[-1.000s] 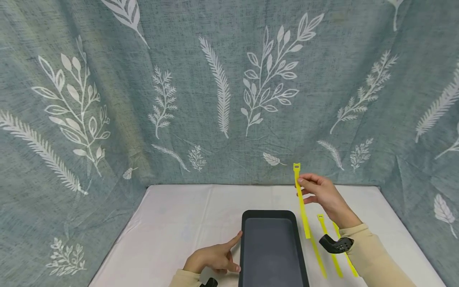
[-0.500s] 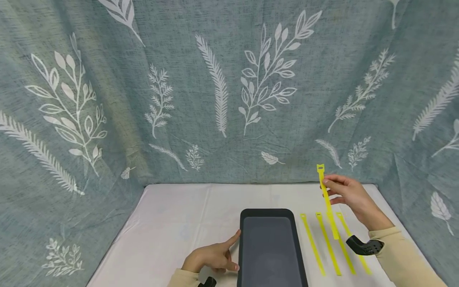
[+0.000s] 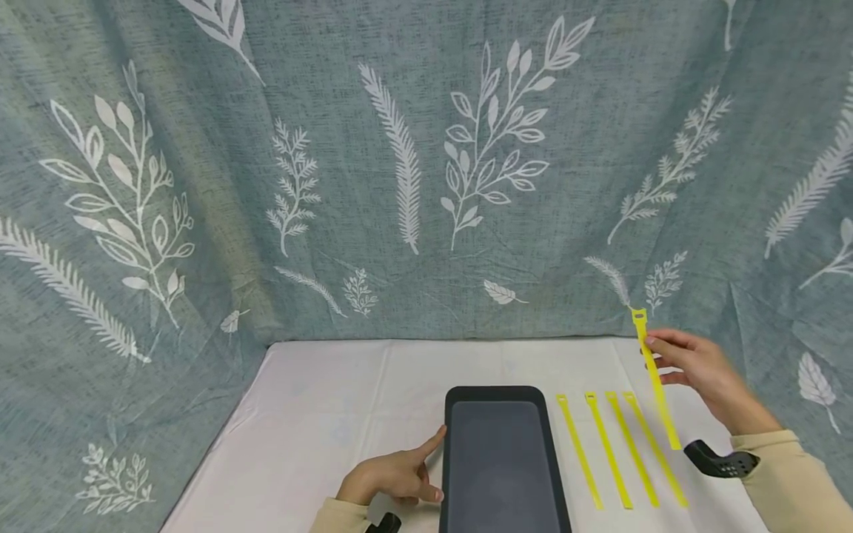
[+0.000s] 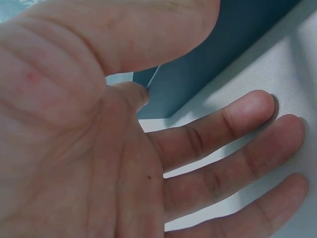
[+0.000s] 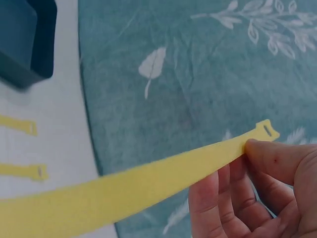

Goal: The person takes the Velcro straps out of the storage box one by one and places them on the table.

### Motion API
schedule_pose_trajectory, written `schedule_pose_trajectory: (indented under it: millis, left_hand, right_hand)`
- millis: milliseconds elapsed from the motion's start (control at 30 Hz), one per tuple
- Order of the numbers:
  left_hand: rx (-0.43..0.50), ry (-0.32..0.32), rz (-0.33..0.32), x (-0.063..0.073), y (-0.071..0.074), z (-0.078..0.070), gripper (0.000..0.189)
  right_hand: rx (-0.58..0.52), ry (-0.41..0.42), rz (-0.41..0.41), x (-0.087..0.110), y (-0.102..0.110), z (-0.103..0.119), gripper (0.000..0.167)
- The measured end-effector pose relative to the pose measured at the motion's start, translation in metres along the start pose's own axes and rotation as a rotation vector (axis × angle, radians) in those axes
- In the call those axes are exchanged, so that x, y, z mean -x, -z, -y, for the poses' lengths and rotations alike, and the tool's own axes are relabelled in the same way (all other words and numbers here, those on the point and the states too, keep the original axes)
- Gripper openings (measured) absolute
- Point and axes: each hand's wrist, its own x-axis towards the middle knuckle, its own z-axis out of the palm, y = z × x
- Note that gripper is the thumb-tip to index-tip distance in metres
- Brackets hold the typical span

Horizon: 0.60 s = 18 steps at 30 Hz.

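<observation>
A yellow cable tie [image 3: 655, 381] with a slotted head hangs from my right hand [image 3: 693, 370], pinched between thumb and fingers just below the head. In the right wrist view the tie's strap [image 5: 129, 193] stretches toward the camera. My left hand [image 3: 396, 475] is at the left side of a dark grey rectangular tray [image 3: 452, 444], its index fingertip and thumb at the wall. In the left wrist view the other fingers [image 4: 237, 158] extend loosely over the white cloth. Several more yellow cable ties [image 3: 608, 448] lie side by side to the tray's right, slotted heads at the far end.
A white cloth [image 3: 333, 400] covers the table. Behind it and at both sides hangs a blue-green curtain [image 3: 373, 222] with white leaf prints. Dark wrist devices [image 3: 723, 460] sit at both of the person's cuffs.
My right hand has moved right with the cable tie, from beside the tray to beyond the row of ties, which it now leaves uncovered. The left hand stays at the tray.
</observation>
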Motion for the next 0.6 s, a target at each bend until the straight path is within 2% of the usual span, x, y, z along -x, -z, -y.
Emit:
schedule_pose_trajectory:
  millis: [133,233,433,600]
  left_hand:
    - [0.008,-0.007,0.002,-0.001,0.0,0.001,0.102]
    - [0.004,-0.004,0.0,-0.002,-0.001,0.002,0.102]
    - [0.007,0.002,-0.002,-0.003,-0.001,0.003,0.102]
    - [0.013,0.004,-0.005,-0.003,-0.001,0.003,0.102]
  right_hand:
    - [0.041,-0.04,-0.005,-0.001,0.007,-0.011,0.065]
    - [0.045,-0.06,-0.004,-0.003,0.012,-0.02,0.07]
    - [0.026,-0.079,0.0,-0.005,0.02,-0.036,0.065]
    - [-0.005,-0.105,0.019,-0.008,0.026,-0.044,0.053]
